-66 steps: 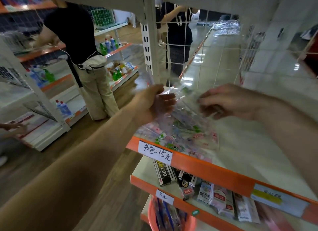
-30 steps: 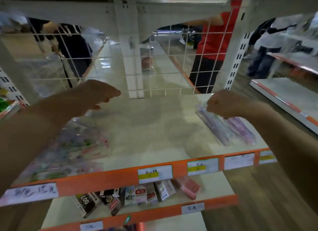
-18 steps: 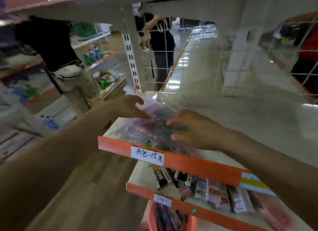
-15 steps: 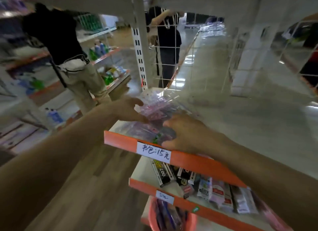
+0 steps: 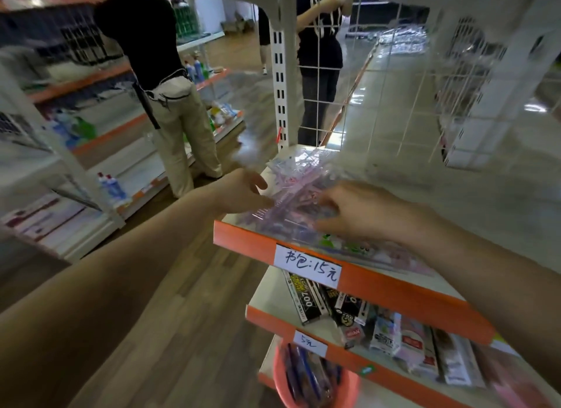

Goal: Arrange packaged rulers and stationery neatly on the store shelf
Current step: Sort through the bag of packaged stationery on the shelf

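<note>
A pile of clear-wrapped pink and purple ruler packs lies at the left end of the white shelf with its orange front strip. My left hand is at the pile's left edge, thumb and fingers pinching the side of the packs. My right hand lies on top of the pile from the right, fingers bent over the plastic. More flat printed packets lie under the pile toward the right, partly hidden by my right arm.
A handwritten price label sits on the orange strip. The shelf below holds boxed pens and small packets; a pink basket of pens stands beneath. Wire mesh backs the shelf. Two people stand in the aisles behind.
The view swung from the shelf's right part back to its left end. My right hand left the purple packs on the right and came onto the pile; both hands now sit on it.
</note>
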The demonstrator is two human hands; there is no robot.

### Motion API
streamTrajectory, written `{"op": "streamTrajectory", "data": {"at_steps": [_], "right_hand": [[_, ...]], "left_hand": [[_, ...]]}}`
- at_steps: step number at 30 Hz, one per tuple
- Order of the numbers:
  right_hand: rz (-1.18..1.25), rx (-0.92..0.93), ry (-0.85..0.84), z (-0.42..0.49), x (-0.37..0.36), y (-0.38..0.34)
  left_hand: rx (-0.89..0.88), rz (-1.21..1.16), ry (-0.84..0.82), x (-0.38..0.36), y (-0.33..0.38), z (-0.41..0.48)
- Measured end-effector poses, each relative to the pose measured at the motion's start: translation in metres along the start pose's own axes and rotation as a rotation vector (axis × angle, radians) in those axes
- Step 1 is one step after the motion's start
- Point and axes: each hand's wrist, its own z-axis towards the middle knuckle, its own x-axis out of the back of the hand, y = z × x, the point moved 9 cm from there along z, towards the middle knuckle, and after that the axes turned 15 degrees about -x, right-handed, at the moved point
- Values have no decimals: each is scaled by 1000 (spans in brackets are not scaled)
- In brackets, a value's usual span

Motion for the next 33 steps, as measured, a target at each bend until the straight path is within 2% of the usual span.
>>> {"op": "streamTrajectory", "data": {"at_steps": [3,6,8,13,17,19,22,25,28,30,33], "right_hand": [[-8,45,-10,6,-15,-27],[-6,-5,-100,19,-29,-23],[90,-35,-154,25,-30,-12],[300,-6,-157,31,-13,5],[581,23,-58,29,31,8],[737,53,34,28,59,8],[950,88,190,25,91,5],[1110,74,239,24,97,9],[1011,-22,232,23,84,28],[734,-89,146,18,63,44],[268,-201,-138,6,1,68]], "left_hand": [[-5,48,-112,-12,1,1],[-21,26,-119,-14,0,5],[-34,4,-101,-12,-2,6],[-94,-5,-82,-7,-1,8],[-173,21,-24,10,9,13],[-245,-167,-23,12,27,13],[-323,-665,-121,-3,69,5],[-342,-925,-86,-10,91,5],[-309,-1028,-10,-4,86,10],[-286,-1124,31,5,75,13],[-216,-1280,118,20,54,20]]}}
